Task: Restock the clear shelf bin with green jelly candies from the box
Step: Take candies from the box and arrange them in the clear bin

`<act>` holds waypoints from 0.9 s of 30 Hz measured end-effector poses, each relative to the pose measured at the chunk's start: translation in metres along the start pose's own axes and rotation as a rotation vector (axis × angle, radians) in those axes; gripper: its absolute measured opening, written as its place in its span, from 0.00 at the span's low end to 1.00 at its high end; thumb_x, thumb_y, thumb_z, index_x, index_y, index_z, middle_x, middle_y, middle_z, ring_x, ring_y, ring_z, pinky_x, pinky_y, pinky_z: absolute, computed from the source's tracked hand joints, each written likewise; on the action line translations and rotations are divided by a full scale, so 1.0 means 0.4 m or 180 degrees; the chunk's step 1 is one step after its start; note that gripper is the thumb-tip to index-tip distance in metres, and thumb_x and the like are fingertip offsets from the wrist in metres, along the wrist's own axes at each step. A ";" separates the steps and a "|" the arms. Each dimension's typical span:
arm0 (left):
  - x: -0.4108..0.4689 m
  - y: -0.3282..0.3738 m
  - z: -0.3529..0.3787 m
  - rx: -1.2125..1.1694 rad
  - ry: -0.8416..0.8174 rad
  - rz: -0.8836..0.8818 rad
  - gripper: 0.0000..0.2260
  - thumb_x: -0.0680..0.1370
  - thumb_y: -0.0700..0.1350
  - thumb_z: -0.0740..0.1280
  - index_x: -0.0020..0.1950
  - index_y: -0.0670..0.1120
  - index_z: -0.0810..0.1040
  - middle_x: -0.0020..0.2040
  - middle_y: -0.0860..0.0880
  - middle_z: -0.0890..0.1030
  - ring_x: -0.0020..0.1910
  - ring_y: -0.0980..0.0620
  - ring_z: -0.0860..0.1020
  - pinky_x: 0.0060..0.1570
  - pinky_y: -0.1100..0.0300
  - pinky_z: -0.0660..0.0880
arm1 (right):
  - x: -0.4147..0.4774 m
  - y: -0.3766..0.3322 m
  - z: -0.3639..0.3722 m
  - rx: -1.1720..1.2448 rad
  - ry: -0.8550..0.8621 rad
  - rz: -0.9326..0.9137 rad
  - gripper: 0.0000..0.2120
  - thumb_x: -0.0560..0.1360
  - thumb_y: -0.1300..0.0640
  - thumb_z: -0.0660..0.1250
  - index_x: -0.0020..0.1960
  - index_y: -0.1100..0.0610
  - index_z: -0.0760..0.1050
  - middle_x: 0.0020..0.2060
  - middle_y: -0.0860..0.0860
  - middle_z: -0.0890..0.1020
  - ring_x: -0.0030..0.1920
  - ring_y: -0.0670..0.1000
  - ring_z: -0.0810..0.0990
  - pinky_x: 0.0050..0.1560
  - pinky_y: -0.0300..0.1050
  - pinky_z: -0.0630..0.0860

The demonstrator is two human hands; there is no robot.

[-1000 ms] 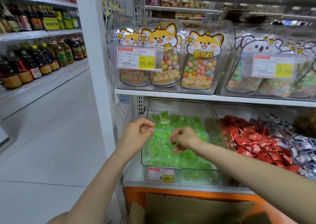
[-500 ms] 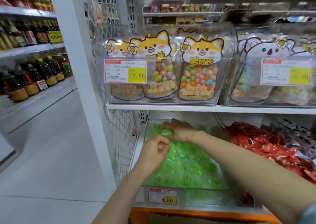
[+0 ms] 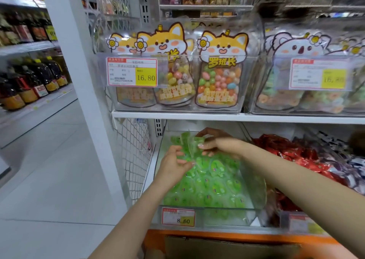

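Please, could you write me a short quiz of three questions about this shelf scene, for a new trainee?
1. True or false: the clear bin is empty.
2. Which price stands on the price tag at the front of this bin? A 16.80, B 8.60, C 6.80.
3. Fill in the missing word: the right hand and the left hand hold ____ jelly candies above the bin.
Key: 1 false; 2 B; 3 green.

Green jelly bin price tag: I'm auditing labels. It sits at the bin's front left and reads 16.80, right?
Not quite. The head view shows the price tag at the front left of the clear bin reading 8.60, not 16.80.
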State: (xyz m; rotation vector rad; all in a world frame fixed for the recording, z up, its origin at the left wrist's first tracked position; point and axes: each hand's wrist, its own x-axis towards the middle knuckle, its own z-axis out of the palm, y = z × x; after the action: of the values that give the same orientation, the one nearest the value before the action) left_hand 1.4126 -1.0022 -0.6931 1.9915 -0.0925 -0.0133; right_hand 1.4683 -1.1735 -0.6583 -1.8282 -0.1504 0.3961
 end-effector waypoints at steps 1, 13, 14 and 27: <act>-0.006 0.008 0.001 -0.0164 -0.0086 -0.0053 0.28 0.73 0.41 0.71 0.69 0.43 0.63 0.61 0.45 0.72 0.51 0.51 0.77 0.49 0.60 0.75 | -0.023 0.003 0.002 0.0237 -0.0121 0.0067 0.11 0.73 0.67 0.68 0.52 0.55 0.73 0.35 0.53 0.81 0.31 0.46 0.81 0.29 0.35 0.75; -0.098 -0.015 0.016 -0.0978 -0.0945 -0.0356 0.21 0.73 0.29 0.67 0.62 0.44 0.70 0.41 0.43 0.74 0.36 0.50 0.80 0.37 0.62 0.80 | -0.202 0.104 0.035 0.1189 -0.0414 0.0717 0.06 0.77 0.68 0.62 0.52 0.60 0.71 0.47 0.61 0.81 0.41 0.59 0.84 0.46 0.52 0.81; -0.099 -0.020 0.013 -0.0959 -0.0939 -0.0378 0.19 0.73 0.28 0.66 0.61 0.43 0.71 0.41 0.43 0.74 0.34 0.51 0.80 0.36 0.63 0.79 | -0.207 0.107 0.038 0.1153 -0.0394 0.0708 0.06 0.77 0.68 0.60 0.52 0.61 0.72 0.48 0.61 0.81 0.42 0.58 0.84 0.46 0.52 0.81; -0.056 -0.038 0.005 0.0227 -0.0664 0.0333 0.07 0.75 0.34 0.67 0.47 0.45 0.82 0.36 0.52 0.78 0.32 0.62 0.72 0.37 0.69 0.69 | -0.168 0.108 0.090 -0.0393 -0.0235 0.0387 0.06 0.73 0.66 0.69 0.44 0.58 0.74 0.33 0.52 0.80 0.27 0.45 0.80 0.31 0.37 0.79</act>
State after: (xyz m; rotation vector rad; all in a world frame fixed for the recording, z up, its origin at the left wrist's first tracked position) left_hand 1.3913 -0.9962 -0.7084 2.0493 -0.3359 -0.1523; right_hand 1.3890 -1.1740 -0.6954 -1.9510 -0.1169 0.5506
